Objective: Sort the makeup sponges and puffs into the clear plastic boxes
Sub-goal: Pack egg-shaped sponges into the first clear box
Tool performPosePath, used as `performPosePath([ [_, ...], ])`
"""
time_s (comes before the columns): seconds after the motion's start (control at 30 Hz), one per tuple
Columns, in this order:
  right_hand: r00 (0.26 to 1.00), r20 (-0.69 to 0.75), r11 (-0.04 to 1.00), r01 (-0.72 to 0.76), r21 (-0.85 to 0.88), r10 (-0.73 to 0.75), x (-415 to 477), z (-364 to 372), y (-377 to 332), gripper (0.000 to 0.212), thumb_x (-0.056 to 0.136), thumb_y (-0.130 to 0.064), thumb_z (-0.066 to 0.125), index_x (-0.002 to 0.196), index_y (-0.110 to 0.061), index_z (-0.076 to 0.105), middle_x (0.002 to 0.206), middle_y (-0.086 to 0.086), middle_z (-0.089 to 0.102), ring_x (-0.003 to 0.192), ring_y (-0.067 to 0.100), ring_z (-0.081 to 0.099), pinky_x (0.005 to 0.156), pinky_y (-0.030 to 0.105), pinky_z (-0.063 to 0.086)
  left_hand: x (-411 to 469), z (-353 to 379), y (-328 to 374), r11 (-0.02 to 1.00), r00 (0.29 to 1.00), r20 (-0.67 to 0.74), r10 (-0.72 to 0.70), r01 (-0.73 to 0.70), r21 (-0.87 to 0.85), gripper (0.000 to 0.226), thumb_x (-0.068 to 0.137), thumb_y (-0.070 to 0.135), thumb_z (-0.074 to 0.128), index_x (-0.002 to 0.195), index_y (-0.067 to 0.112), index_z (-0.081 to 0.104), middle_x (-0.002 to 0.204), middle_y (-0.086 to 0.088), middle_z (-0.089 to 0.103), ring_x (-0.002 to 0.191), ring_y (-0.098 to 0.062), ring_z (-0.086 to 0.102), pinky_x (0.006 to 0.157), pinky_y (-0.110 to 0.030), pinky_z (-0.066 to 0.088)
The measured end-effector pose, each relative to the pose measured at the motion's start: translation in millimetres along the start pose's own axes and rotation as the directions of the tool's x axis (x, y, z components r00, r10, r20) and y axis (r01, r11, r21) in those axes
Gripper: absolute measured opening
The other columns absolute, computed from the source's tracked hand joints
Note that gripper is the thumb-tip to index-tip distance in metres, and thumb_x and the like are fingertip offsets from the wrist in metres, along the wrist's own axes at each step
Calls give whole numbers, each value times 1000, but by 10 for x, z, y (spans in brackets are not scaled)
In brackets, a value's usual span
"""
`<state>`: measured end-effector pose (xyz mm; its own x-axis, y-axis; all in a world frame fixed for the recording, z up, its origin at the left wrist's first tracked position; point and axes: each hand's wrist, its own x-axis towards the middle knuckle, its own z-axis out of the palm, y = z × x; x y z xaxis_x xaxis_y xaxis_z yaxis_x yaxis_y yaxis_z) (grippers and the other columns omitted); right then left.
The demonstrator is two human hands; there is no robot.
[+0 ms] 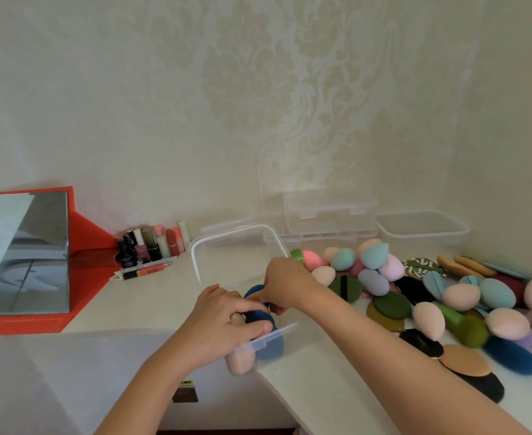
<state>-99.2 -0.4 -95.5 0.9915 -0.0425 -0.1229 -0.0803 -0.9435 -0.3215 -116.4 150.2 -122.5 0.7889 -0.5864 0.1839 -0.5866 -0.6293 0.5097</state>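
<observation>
Puff, round, velvety, dark blue

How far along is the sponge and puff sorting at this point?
Early. Done: the nearest clear box holds a few blue puffs and a pink sponge. In hand: the left hand grips those puffs and the right hand reaches in beside it. Left: the large mixed pile alongside, while the back boxes look empty.

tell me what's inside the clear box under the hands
The clear box holds dark blue puffs and a pink sponge at its near corner. The left hand and right hand cover the rest.
</observation>
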Motion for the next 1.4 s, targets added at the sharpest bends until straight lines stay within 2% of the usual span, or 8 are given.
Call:
performPosePath([
  [0.2,993,-91,996,64,-68,-70,-36,-114,19,40,75,-32,67,53,-14,38,52,-2,40,47,14,36,44,23,28,22,4,0,1000,1000,14,28,-28,-12,52,60,74,43,98,48,67,76,19,58,92,-11,44,88,-20,29],
  [0.33,995,-76,987,46,-154,-58,-55,-131,19,40,79,-38,66,60,-14,41,59,-1,44,52,13,41,47,23,31,12,-6,76,999,1000,-2,31,-31,9,28,80,52,61,105,42,67,81,12,59,91,-5,41,82,-9,23],
  [0.43,996,-68,981,42,-187,-56,-43,-97,-13,36,83,-32,63,61,-13,42,62,1,45,54,14,42,49,23,32,18,8,78,999,999,8,50,-50,12,35,74,62,55,102,44,67,79,15,62,88,-5,45,84,-14,25],
  [0.7,959,164,971,219,92,-231,-138,-151,77,42,101,-25,38,62,-11,46,72,17,56,63,26,55,61,28,39,39,37,81,997,998,-30,50,-49,55,55,60,74,37,102,50,64,96,30,58,99,1,47,93,-13,19],
  [0.87,969,107,970,211,122,-224,-100,-89,122,39,96,-30,45,63,-13,54,62,4,58,56,15,53,56,23,38,18,88,45,999,995,-85,-51,51,-1,41,71,63,63,107,43,65,111,24,38,113,-4,35,102,-23,27],
  [1.07,957,215,975,165,147,-194,-175,-217,147,27,96,-19,46,98,-2,67,71,1,62,65,12,58,47,15,38,13,67,108,997,998,-63,-28,32,74,78,53,78,27,113,43,61,134,30,35,132,0,21,105,-22,13],
  [1.17,946,251,975,179,130,-207,-203,-313,192,23,94,-16,51,106,-4,67,90,9,67,80,13,62,60,17,42,25,77,106,993,997,-62,-43,50,107,79,52,78,25,114,44,58,137,28,36,136,0,16,110,-25,10],
  [1.4,964,-265,990,62,125,-27,-172,-698,517,33,87,2,50,112,-14,63,120,3,60,108,19,56,89,25,46,28,79,87,995,996,-52,-71,75,66,46,54,77,32,87,52,51,118,28,45,130,-1,23,110,-28,18],
])
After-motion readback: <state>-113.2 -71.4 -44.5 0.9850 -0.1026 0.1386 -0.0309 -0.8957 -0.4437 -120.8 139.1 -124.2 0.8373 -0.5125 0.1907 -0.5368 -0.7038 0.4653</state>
